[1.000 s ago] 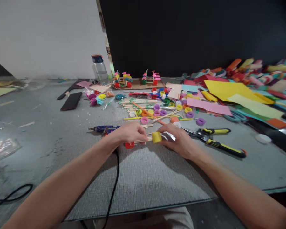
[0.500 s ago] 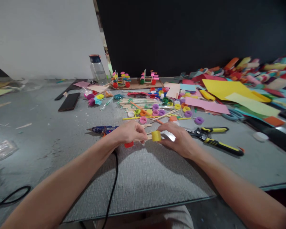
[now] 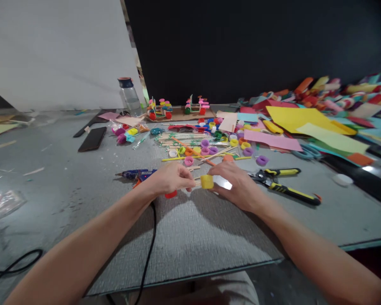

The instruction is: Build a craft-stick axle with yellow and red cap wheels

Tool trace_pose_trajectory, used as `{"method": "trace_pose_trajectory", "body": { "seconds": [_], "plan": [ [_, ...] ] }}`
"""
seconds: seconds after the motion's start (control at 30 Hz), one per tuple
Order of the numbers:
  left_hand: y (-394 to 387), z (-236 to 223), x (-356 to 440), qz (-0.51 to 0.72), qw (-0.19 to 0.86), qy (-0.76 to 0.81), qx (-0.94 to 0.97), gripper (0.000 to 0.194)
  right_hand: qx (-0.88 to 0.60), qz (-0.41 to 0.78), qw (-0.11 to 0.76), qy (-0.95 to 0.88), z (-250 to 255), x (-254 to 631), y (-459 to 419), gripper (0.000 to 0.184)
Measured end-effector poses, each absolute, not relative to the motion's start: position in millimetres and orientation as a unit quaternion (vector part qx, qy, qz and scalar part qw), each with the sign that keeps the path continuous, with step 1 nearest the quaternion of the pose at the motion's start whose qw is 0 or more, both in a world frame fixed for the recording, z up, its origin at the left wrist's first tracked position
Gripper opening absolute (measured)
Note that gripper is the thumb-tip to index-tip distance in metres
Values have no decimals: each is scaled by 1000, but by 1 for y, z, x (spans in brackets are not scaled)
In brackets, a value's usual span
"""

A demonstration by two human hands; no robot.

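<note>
My left hand (image 3: 175, 178) is closed on pale wooden sticks (image 3: 197, 182), whose ends stick out to the right of my fingers. A red bottle cap (image 3: 171, 194) shows beneath that hand, at the other end of the sticks. At the sticks' right end sits a yellow bottle cap (image 3: 207, 181), standing on its edge. My right hand (image 3: 233, 184) grips this cap between thumb and fingers from the right. Just left of my left hand lies a blue glue gun (image 3: 138, 173), partly covered by it. Wire strippers (image 3: 282, 186) with black and yellow handles lie right of my right hand.
Loose bottle caps (image 3: 205, 151) and wrapped sticks (image 3: 186, 140) lie beyond my hands. Two small stick-and-cap models (image 3: 159, 109) stand at the back near a water bottle (image 3: 129, 97). Coloured paper (image 3: 307, 120) covers the right; a phone (image 3: 92, 139) and black cable (image 3: 150, 250) are left.
The view has shifted slightly. Both hands keep nearly the same place and grip on the sticks and yellow cap.
</note>
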State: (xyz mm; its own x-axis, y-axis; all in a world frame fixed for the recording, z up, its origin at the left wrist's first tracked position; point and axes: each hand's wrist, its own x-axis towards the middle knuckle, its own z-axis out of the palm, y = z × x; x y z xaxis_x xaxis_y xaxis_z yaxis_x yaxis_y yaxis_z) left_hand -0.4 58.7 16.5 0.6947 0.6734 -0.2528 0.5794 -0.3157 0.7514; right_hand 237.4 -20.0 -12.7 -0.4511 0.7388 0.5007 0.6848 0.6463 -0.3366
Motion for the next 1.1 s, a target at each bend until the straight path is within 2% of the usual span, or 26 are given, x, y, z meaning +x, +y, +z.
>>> {"method": "trace_pose_trajectory", "body": {
  "seconds": [0.3,0.77,0.93,0.97,1.0,1.07,1.1],
  "plan": [
    [58,17,0,49,450,376,808,22,-394,8,306,-867,-10,234,-20,10],
    [63,9,1,3,404,377,833,26,-407,47,262,-874,-20,235,-16,17],
    [52,41,-9,20,307,388,869,38,-417,69,260,-868,-24,236,-14,17],
    [48,48,-14,25,266,402,876,38,-418,72,261,-867,-25,236,-13,17],
    [45,54,-21,13,174,422,890,41,-420,75,262,-866,-26,237,-13,18],
    [36,60,-33,1,125,440,889,46,-423,80,264,-863,-27,238,-12,20],
    [32,60,-38,-13,109,446,888,42,-424,83,265,-862,-28,239,-11,20]
  ]
}}
